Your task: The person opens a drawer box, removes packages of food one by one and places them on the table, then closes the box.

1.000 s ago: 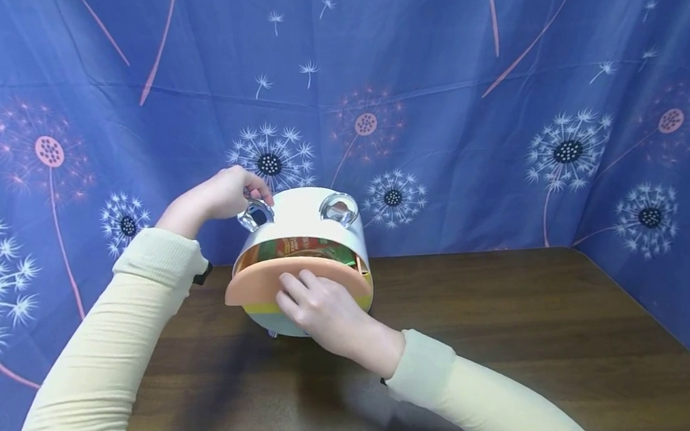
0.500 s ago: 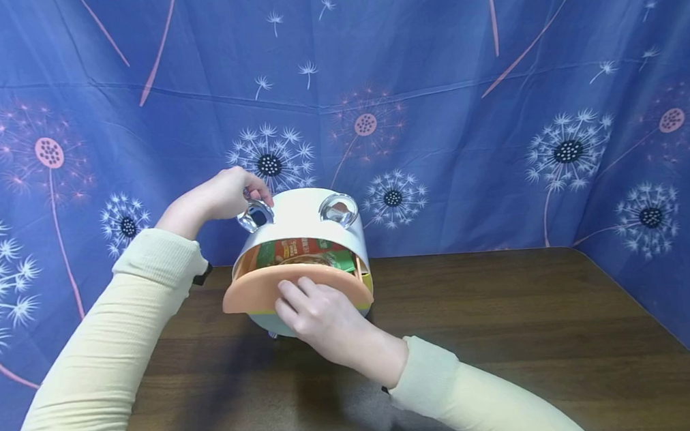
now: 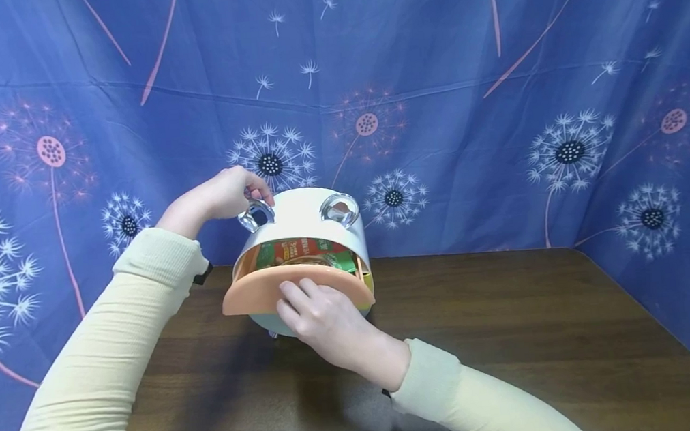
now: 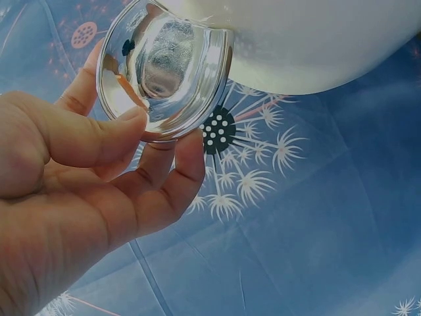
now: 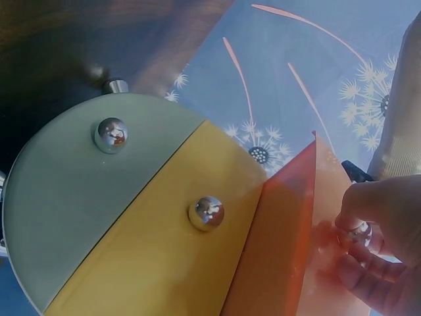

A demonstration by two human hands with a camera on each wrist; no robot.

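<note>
A small rounded cabinet [image 3: 298,209] with a white top and two silver, mirror-like rings stands on the table. My left hand [image 3: 229,193] grips the left silver ring [image 4: 171,72], with thumb and fingers around its rim. My right hand [image 3: 329,319] pinches the silver knob [image 5: 360,232] on the orange drawer [image 3: 253,293], whose front stands out from the body. Inside the drawer lies a red and green packet [image 3: 305,248], partly hidden by the drawer front. Below it, the right wrist view has a yellow drawer [image 5: 164,243] and a green drawer [image 5: 72,184], each with a silver knob.
The cabinet stands near the back of a dark wooden table [image 3: 516,337], on short silver feet [image 5: 116,86]. A blue cloth [image 3: 445,97] with dandelion prints hangs behind and beside the table.
The orange drawer has come slightly farther out toward me with my right hand on its knob. More of the packet shows. My left hand has stayed on the silver ring.
</note>
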